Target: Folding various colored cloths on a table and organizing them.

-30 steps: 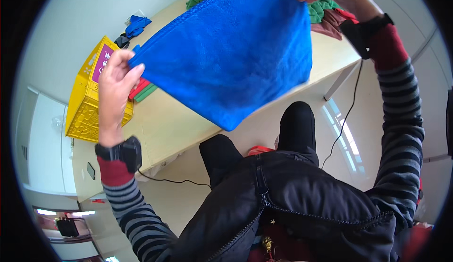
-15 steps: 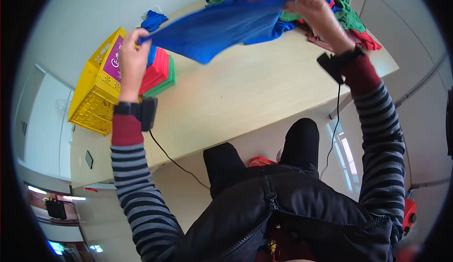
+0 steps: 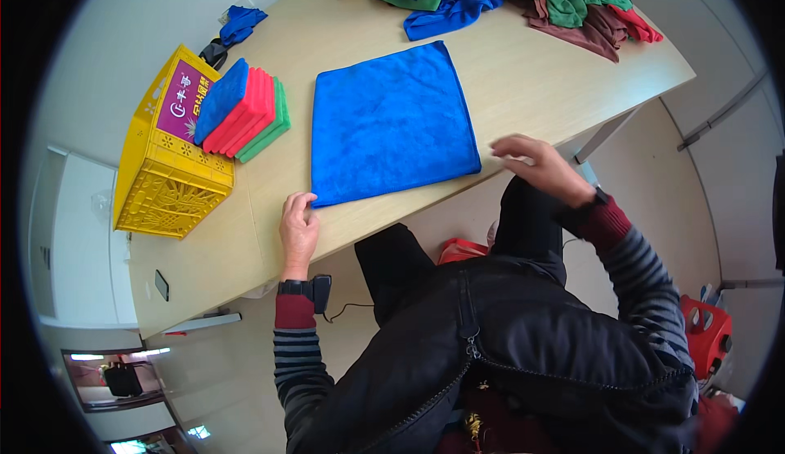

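Observation:
A square blue cloth [image 3: 392, 123] lies spread flat on the pale wooden table [image 3: 523, 110], slightly turned. At its near left corner, my left hand [image 3: 299, 231] has its fingertips closed on the cloth's edge. My right hand [image 3: 544, 169] hovers just off the near right corner, at the table's front edge. It holds nothing, and its fingers are stretched loosely to the left. Left of the cloth leans a stack of folded cloths [image 3: 253, 114], with blue on top, red in the middle and green beneath.
A yellow plastic crate [image 3: 172, 180] with a purple panel stands behind the stack. A heap of green, blue, red and brown cloths [image 3: 564, 4] covers the far side. A small blue cloth [image 3: 243, 24] lies far left; a dark phone-like slab [image 3: 162, 285] lies near left.
The blue cloth, held stretched in the air between both hands, has come down flat onto the table. Both hands have moved nearer, and my right hand has let go of it.

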Action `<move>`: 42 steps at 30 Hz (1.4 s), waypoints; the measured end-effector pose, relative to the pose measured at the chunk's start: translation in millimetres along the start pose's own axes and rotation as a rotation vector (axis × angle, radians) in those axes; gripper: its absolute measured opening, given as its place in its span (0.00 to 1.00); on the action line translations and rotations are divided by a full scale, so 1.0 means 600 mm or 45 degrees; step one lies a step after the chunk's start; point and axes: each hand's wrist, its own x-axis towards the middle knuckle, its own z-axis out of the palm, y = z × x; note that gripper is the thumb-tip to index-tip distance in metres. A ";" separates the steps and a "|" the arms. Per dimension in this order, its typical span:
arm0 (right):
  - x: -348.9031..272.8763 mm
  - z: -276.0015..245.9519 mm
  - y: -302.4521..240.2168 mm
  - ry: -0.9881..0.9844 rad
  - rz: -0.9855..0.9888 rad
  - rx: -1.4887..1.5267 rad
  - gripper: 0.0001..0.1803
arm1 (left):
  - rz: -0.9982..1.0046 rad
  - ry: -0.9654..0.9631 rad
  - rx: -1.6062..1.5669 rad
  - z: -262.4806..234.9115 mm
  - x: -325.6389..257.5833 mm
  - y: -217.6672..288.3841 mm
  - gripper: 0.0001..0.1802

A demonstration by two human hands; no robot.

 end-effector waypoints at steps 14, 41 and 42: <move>-0.779 0.269 0.274 -0.072 1.061 0.708 0.13 | -0.059 -0.057 -0.082 0.017 -0.030 -0.035 0.16; -1.087 0.365 0.261 0.033 1.107 0.888 0.12 | -0.349 -0.006 -0.027 0.016 -0.070 0.040 0.23; -1.156 0.325 0.251 -0.088 1.211 0.785 0.12 | -0.323 -0.012 0.014 0.015 -0.081 0.031 0.23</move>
